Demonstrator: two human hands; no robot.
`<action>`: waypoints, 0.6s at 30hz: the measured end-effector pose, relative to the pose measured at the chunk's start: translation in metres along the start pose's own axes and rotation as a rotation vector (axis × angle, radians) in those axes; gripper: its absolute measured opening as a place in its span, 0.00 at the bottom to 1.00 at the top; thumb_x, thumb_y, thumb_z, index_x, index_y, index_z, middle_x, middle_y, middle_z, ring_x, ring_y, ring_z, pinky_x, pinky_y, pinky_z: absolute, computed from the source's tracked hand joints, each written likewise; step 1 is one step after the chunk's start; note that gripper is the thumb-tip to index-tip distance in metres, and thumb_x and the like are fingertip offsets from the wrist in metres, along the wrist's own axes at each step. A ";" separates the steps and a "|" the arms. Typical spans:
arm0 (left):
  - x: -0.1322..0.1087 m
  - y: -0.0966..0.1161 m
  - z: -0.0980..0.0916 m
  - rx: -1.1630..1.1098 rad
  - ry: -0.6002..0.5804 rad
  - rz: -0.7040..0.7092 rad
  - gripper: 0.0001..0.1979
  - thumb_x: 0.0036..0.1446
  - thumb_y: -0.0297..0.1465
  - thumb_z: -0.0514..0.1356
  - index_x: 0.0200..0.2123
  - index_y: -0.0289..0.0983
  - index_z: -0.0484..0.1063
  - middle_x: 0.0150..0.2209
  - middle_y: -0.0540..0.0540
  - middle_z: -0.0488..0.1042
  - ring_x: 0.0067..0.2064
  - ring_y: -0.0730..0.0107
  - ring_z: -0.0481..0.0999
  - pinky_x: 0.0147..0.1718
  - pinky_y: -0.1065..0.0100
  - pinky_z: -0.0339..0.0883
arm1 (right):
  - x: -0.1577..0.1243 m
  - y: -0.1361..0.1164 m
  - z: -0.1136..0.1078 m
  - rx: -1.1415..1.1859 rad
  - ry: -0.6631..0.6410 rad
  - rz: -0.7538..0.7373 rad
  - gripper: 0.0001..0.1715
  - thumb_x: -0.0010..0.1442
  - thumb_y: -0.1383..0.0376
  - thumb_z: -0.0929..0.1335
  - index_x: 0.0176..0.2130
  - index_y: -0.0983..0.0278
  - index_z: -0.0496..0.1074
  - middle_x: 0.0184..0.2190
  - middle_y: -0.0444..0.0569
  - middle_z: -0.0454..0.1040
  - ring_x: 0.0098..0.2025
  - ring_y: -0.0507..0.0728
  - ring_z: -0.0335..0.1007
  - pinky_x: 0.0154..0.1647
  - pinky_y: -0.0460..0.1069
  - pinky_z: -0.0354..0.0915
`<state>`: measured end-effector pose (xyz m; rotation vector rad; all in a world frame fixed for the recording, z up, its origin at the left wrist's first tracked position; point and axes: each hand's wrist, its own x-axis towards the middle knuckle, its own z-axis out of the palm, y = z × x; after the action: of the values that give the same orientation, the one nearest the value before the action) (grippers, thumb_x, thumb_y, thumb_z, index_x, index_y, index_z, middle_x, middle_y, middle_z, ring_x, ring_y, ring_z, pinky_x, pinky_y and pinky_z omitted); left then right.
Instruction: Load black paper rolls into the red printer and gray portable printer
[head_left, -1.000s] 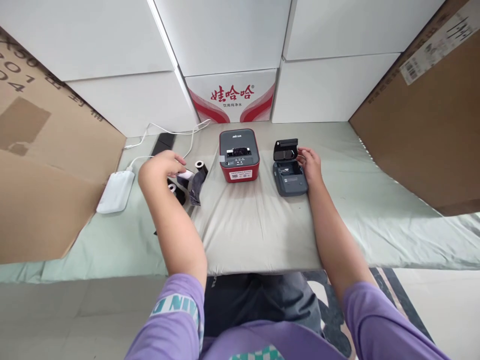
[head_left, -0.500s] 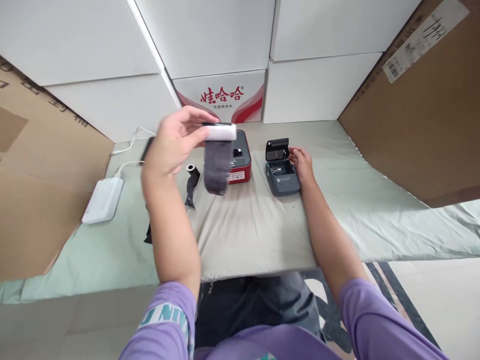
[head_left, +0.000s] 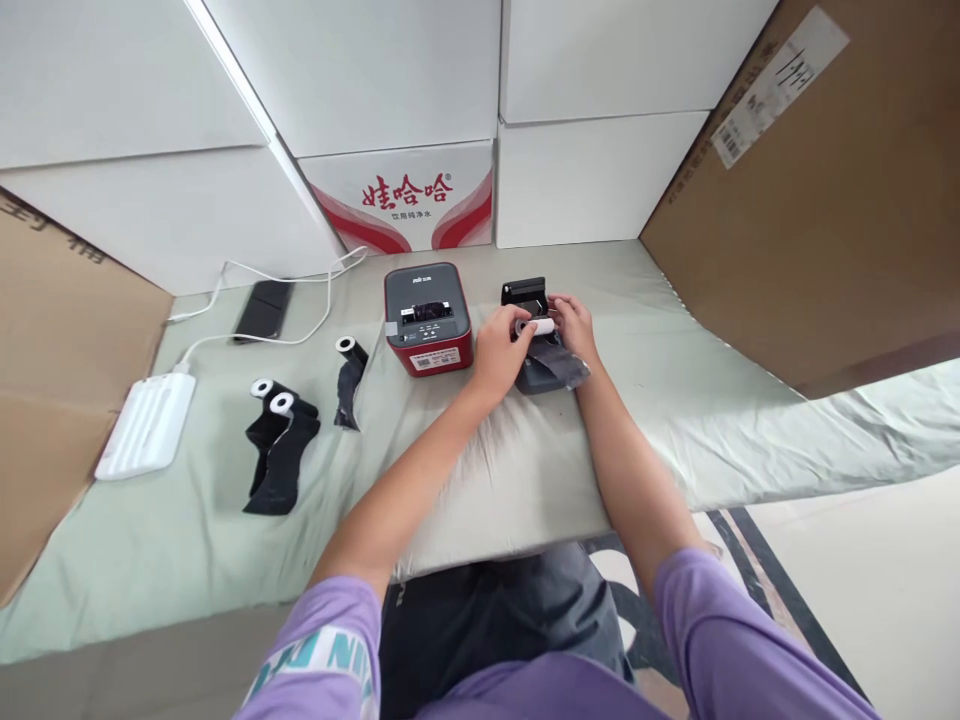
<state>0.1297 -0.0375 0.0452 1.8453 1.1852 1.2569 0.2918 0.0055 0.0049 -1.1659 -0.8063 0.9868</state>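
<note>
My left hand [head_left: 501, 352] grips a white paper roll [head_left: 541, 326] by its left end, holding it at the opening of a small dark grey portable printer [head_left: 538, 377]. A dark strip [head_left: 559, 362] from the roll drapes forward over the printer's front. The printer's black lid [head_left: 525, 291] stands raised behind the roll. My right hand [head_left: 574, 328] is closed around the right side of the printer by the lid, its fingertips near the roll's right end. Whether the roll is seated inside cannot be seen. Left of my hands is a red and dark grey desktop printer [head_left: 431, 340].
Further left lie black-wrapped paper rolls [head_left: 285, 455], and another such roll [head_left: 349, 385] nearer the desktop printer. A white power bank [head_left: 148, 425], a cable [head_left: 322, 310] and a black phone [head_left: 262, 310] are at the left. Cardboard boxes [head_left: 787, 230] and white boxes [head_left: 405, 190] enclose the surface.
My left hand has carried the paper roll right and down to the portable printer. My right hand has stayed at the printer's side. The view has shifted, revealing the rolls at left.
</note>
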 end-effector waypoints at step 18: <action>0.008 -0.021 0.005 -0.123 -0.055 0.010 0.06 0.60 0.26 0.64 0.39 0.41 0.70 0.47 0.44 0.77 0.51 0.65 0.79 0.55 0.63 0.74 | 0.001 -0.004 0.002 0.062 0.031 0.076 0.11 0.52 0.59 0.72 0.35 0.60 0.71 0.32 0.41 0.77 0.31 0.50 0.73 0.32 0.45 0.67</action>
<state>0.1288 -0.0214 0.0289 1.7865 1.0470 1.2482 0.2910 0.0064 0.0090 -1.1632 -0.7058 1.0468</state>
